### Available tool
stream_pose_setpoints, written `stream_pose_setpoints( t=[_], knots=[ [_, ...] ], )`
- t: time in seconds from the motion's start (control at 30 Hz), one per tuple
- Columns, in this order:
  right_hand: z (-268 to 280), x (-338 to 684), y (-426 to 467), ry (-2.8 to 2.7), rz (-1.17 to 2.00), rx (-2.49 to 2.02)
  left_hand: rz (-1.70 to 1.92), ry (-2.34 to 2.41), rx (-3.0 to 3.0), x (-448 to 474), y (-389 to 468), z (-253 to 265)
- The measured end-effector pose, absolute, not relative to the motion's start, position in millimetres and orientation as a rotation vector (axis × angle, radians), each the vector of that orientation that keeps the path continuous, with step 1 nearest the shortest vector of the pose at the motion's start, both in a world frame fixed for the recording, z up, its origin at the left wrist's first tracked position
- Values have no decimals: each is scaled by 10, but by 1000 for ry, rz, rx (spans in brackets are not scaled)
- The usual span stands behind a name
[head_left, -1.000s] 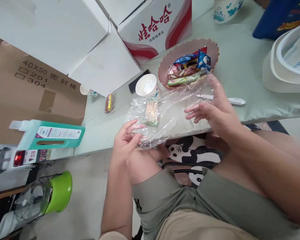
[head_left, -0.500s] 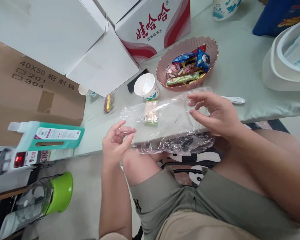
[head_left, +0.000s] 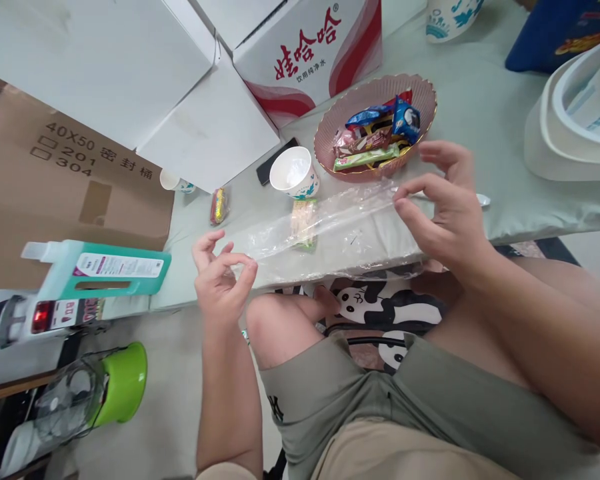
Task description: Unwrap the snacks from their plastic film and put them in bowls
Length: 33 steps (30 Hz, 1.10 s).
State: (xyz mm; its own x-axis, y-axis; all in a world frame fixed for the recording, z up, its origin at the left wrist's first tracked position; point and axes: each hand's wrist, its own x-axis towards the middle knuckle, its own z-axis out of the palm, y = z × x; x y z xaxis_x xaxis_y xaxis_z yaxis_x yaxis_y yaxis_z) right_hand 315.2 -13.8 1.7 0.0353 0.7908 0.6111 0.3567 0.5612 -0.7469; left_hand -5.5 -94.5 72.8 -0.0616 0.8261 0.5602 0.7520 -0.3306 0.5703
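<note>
A clear plastic bag is stretched between my two hands above the table's front edge. My left hand pinches its left corner between thumb and index finger, the other fingers curled away. At the opposite corner, my right hand holds the film in the same kind of pinch, its remaining fingers raised. Through the film shows a small green-and-yellow snack packet lying on the table. Just behind the bag stands a white paper cup with a blue-green pattern.
A pink fluted bowl of wrapped snacks sits behind the bag. Cardboard boxes line the back left. On the left are a wrapped snack and a teal liquid bottle. White plastic containers stand at the right.
Both hands have moved slightly apart and closed into pinches on the bag's corners. The bag has gone from loose and crumpled to pulled straight, its lower part raised off my lap.
</note>
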Motion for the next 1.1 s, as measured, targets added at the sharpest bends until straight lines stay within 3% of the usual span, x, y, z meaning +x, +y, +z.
stream_pose_setpoints(
  t=[0.23,0.63,0.97,1.1],
  knots=[
    [128,3122,-220,-1363,1079,-1089,1451,1531,1449,169,-867,821],
    [78,3200,-145,-1364,1662,-1013,1293,1736,906,122,-631,776],
    [13,3118,-105,-1049,1697,-963,1038,1452,502,122,-803,329],
    [-48,3107,-83,-964,1833,-1078,1156,1468,528,143,-822,186]
  ],
)
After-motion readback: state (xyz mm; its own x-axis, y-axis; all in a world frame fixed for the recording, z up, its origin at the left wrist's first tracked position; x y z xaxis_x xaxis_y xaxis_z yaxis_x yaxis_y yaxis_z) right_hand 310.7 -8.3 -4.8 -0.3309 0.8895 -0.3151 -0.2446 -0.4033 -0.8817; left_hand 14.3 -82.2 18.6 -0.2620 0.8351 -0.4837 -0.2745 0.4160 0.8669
